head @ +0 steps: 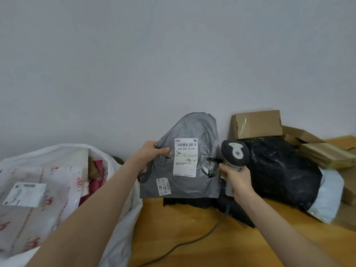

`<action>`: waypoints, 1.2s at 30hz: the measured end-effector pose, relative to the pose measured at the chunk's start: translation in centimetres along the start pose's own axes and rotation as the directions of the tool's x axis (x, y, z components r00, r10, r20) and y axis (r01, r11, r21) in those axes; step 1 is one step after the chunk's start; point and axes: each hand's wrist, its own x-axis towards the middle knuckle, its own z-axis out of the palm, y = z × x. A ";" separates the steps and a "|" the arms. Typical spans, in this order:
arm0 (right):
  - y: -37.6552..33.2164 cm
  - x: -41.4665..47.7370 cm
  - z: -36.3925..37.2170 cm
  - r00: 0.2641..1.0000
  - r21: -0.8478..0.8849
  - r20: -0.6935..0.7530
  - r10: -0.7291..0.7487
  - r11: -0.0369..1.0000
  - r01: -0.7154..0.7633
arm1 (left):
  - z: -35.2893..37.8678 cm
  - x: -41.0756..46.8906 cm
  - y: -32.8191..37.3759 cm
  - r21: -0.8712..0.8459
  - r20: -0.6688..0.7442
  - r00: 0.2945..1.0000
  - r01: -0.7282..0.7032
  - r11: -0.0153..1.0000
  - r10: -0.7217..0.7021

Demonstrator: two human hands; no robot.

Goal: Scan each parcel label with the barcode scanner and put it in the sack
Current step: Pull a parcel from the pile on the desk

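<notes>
Seen from the head camera, a person's two bare forearms reach forward over a wooden worktop (192, 251) that ends at a plain grey wall (173, 54). The left hand (154, 151) grips the upper left edge of a grey plastic parcel (194, 126), thumb pressed on its front. The parcel is held upright above the back edge of the worktop, facing the camera. A white label (185, 160) with a barcode sits in the middle of the parcel, and a smaller sticker (163, 186) lies near its lower left corner. The right hand (238, 180) is curled round the handle of a barcode scanner (234, 154). The scanner's dark head stands just beside the parcel's right edge, level with the label. A dark cable (185, 243) trails from the scanner across the worktop toward the front edge. Beneath the parcel lies a flat black packet (185, 202). At the left edge of the worktop a white sack (125, 228) stands open. Inside it lies a pale wrapped package (48, 205) with red print and its own barcode label (25, 193); further in, red and brown wrappings show. Right of the scanner a bulky black bag (279, 170) rests on a white plastic envelope (331, 195). Behind them, in the back right corner, one brown cardboard box (257, 124) stands against the wall with more flat cardboard boxes (325, 155) stacked loosely beside it.
</notes>
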 end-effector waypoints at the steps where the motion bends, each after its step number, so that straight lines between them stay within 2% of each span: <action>1: -0.1 -0.5 0.0 1.000 -0.004 0.010 0.002 1.000 -0.002 | 0.0 -0.1 -0.1 -0.020 -0.011 1.000 -0.001 1.000 0.001; 7: -0.1 -4.8 0.4 0.968 -0.076 0.238 0.075 0.995 -0.059 | 0.5 -0.6 -0.9 -0.017 -0.054 0.999 -0.002 1.000 0.001; 10: 0.1 -6.4 0.8 0.953 -0.096 0.291 0.089 0.993 -0.064 | 0.4 -0.7 -1.0 -0.020 -0.044 0.999 -0.010 1.000 0.009; 25: -1.3 -8.0 1.0 0.940 -0.193 0.322 0.114 0.980 -0.053 | 0.3 -0.9 -1.8 0.001 -0.077 0.997 0.003 1.000 -0.002; 36: -1.5 -7.7 1.4 0.929 -0.147 0.337 0.154 0.983 -0.110 | 0.4 -0.3 -1.9 -0.008 -0.092 0.996 0.009 1.000 -0.010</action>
